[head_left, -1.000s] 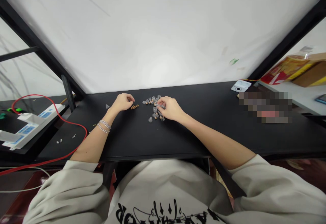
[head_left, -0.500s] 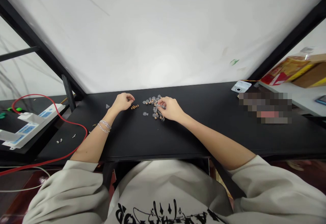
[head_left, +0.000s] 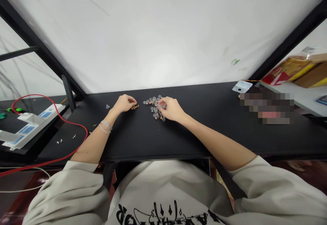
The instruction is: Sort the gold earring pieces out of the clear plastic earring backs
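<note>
Small clear glass bottles [head_left: 154, 109], several with cork stoppers, lie in a loose pile near the middle of the black table. My right hand [head_left: 171, 108] is at the right side of this pile, its fingertips closed around a small glass bottle and hiding part of the pile. A cluster of small brown corks [head_left: 135, 107] lies left of the bottles. Over those corks my left hand [head_left: 125, 103] reaches from the left, thumb and fingers pinched at a cork. A single clear piece [head_left: 107, 106] lies left of my left wrist.
A red cable [head_left: 85, 129] crosses the table's left side near a white power strip [head_left: 33, 126]. Small metallic bits [head_left: 59, 141] lie beside the cable. A light-coloured card [head_left: 242, 87] and a blurred-out item [head_left: 267, 107] are on the right. A white wall stands behind.
My left hand has shifted slightly right, onto the corks. The lone bottle left of the pile is gone from its spot, and another bottle now shows at the pile's left edge.
</note>
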Available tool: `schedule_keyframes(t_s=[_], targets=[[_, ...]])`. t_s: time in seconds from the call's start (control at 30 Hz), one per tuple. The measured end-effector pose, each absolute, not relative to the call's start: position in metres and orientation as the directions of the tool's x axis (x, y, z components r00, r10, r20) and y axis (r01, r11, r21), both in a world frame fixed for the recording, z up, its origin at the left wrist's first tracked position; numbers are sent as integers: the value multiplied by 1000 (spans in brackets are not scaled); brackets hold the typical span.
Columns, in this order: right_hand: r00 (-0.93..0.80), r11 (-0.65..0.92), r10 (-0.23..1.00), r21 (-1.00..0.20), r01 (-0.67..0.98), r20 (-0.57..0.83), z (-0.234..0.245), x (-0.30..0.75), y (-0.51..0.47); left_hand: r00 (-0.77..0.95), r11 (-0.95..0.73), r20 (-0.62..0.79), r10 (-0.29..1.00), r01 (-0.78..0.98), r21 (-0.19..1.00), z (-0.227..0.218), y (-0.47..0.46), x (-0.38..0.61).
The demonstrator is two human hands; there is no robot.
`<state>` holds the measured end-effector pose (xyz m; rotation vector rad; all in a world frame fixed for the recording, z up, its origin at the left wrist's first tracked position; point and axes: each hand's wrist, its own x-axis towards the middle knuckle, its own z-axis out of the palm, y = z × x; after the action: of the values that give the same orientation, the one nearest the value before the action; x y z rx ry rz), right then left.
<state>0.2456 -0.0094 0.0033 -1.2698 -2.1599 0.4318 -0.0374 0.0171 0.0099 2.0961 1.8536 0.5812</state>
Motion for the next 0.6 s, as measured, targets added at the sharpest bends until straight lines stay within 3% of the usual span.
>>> schedule_keyframes(t_s=[0.6], targets=[[-371, 495, 869, -548, 675, 329, 3, 246, -9, 110, -135, 84, 990, 902, 409, 13, 14, -34]])
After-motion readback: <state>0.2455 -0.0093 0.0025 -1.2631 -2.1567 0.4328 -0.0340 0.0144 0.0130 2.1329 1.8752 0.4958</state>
